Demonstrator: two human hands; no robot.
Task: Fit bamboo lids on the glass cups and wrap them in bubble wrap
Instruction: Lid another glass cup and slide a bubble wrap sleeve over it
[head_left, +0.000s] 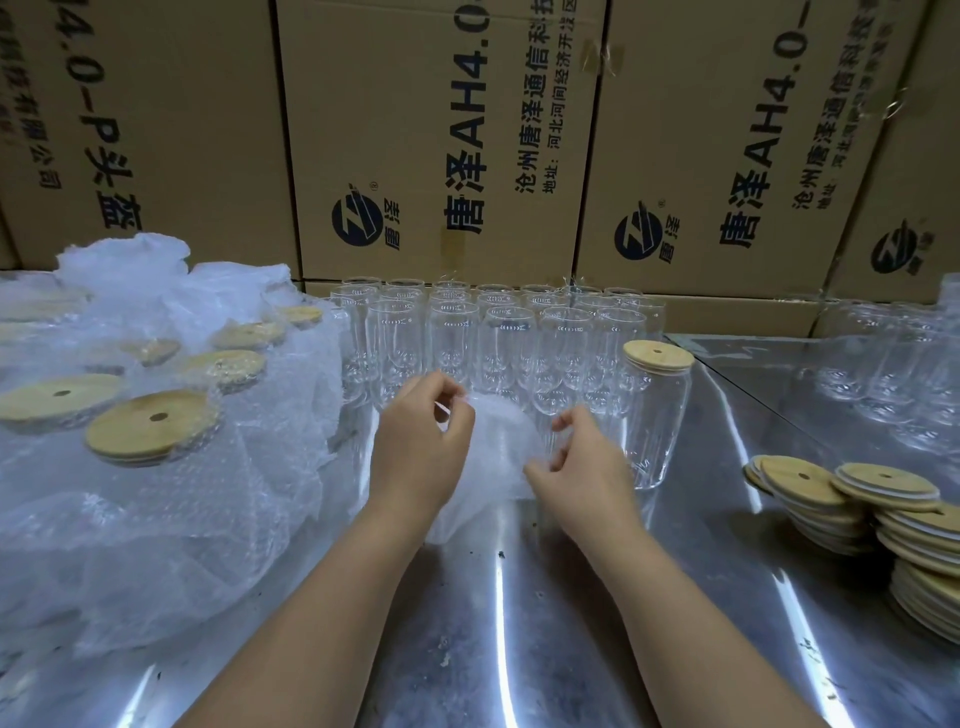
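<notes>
Here the bubble wrap (493, 447) lies bunched between both hands on the steel table (519, 623); the left hand (421, 447) pinches its upper edge with curled fingers; the right hand (582, 462) grips its near side likewise; whether a cup sits inside, I cannot tell; the lidded glass cup (657, 431) stands upright just right of the right hand, the nearer one.
</notes>
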